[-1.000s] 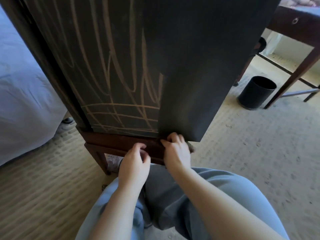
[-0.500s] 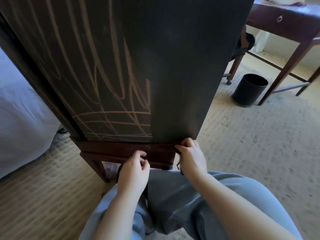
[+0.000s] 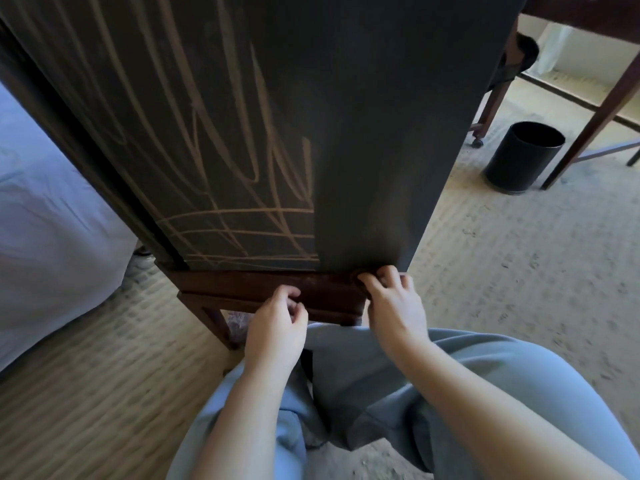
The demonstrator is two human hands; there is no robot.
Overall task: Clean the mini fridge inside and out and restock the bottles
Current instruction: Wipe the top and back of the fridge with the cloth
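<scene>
The dark cabinet (image 3: 173,133) with gold lines stands on beige carpet (image 3: 519,271). Your right hand (image 3: 394,306) curls its fingers on the lower corner of the plain door (image 3: 381,133). Your left hand (image 3: 277,327), fingers loosely curled and holding nothing, touches the cabinet's wooden base (image 3: 249,289). Right of the cabinet are a black bin (image 3: 523,157) and a desk (image 3: 606,109); left of it, a bed (image 3: 52,220). The mini fridge itself is hidden.

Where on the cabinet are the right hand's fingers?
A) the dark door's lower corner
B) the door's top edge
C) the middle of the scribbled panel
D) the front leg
A: the right hand curls its fingers at the lower corner of the dark door, just above the wooden base rail.
</scene>
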